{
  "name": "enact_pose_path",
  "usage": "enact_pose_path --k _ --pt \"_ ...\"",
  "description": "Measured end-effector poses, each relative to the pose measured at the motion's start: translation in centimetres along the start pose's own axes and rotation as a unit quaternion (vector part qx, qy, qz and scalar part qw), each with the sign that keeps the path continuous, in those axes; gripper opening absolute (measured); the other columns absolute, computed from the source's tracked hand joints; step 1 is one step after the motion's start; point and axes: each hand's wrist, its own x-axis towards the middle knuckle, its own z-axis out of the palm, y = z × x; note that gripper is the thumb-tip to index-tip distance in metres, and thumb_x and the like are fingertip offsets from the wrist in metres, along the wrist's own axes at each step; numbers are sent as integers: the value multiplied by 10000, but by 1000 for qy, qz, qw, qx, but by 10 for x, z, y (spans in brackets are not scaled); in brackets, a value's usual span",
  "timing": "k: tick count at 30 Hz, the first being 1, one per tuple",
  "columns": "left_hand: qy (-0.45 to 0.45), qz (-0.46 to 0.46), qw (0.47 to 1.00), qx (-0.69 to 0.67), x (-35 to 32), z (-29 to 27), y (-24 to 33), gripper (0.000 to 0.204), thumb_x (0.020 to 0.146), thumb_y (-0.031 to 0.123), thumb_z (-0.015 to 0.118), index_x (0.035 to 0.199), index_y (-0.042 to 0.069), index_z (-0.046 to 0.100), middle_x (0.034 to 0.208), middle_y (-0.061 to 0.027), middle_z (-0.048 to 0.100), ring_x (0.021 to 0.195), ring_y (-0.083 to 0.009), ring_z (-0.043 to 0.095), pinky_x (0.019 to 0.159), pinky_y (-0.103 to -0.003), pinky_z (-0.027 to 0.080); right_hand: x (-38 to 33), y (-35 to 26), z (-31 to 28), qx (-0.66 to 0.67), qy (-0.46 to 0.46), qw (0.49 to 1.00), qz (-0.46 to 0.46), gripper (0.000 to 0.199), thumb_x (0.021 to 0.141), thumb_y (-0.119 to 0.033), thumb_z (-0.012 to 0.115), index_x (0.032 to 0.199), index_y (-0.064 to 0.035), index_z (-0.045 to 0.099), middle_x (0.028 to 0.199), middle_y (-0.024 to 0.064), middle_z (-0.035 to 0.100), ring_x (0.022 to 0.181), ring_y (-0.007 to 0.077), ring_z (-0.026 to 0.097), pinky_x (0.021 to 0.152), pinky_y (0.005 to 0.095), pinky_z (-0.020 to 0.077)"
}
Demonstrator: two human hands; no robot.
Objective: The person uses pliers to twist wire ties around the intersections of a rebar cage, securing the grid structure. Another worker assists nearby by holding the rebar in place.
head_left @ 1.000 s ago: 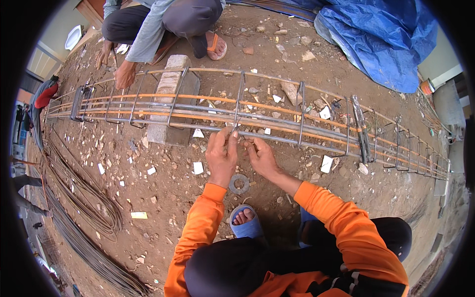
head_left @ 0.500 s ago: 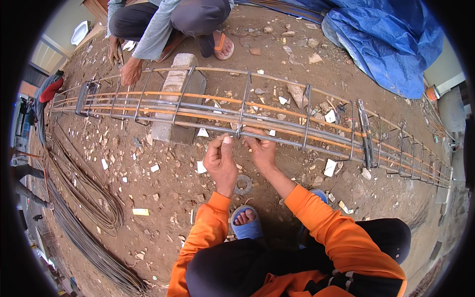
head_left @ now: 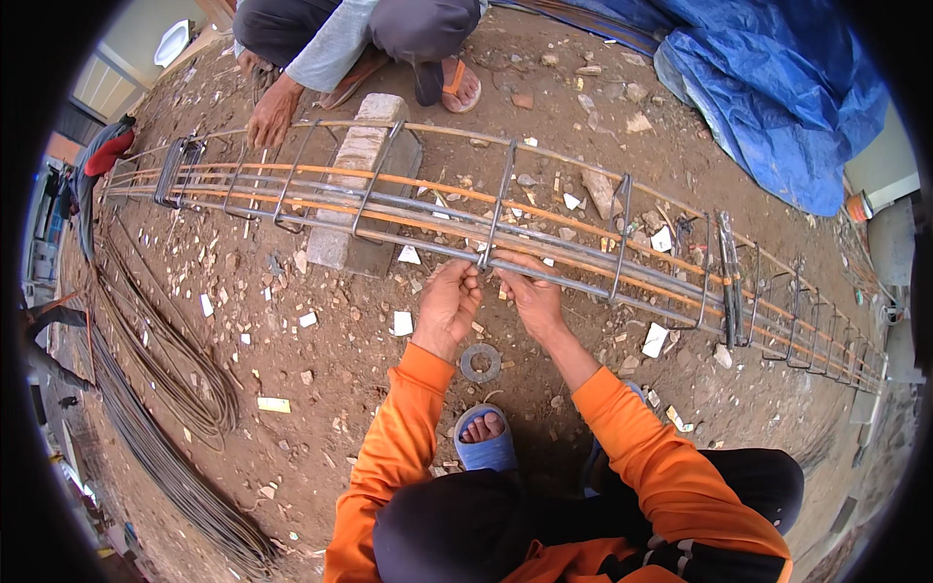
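Both of my hands are at one joint of a long rebar cage (head_left: 442, 230), where a square stirrup (head_left: 499, 206) meets the nearest bar. Just left of and below that joint, my left hand (head_left: 450, 306) has its fingers curled and pinched together; what they hold is too small to make out. On the other side, my right hand (head_left: 533, 299) keeps its thumb and fingers closed against the bar beside the stirrup, with their grip partly hidden. Across the cage, a co-worker's hand (head_left: 275, 112) reaches to the far bar at the left.
Under the cage stands a concrete block (head_left: 342, 243). A bundle of stirrups (head_left: 729, 282) hangs on its right part. Coiled bars (head_left: 185, 389) lie at left, a blue tarp (head_left: 777, 107) at far right. A grey ring (head_left: 480, 362) and white shards (head_left: 654, 339) lie on the dirt.
My left hand has turned, its raised thumb now folded in beside the joint. The right hand stays at the bar. The co-worker's hand has shifted along the far bar. The whole view has tilted slightly.
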Motion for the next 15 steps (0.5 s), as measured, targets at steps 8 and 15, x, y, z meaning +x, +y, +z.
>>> enact_pose_path --k 8,15 --pt "-33 -49 995 -84 -21 25 14 182 912 307 651 861 143 592 711 45 501 644 -107 448 585 -266 373 9 -5 -12 -115 -31 986 -112 223 912 -47 703 1132 -12 720 1028 75 747 901 123 678 793 266 544" --pt "-16 -19 998 -51 -9 30 17 125 877 255 642 856 144 588 771 38 517 662 -125 425 598 -268 357 10 -13 -11 -165 -39 978 -121 220 902 -48 712 1120 -19 732 1031 86 746 907 139 677 816 291 545"
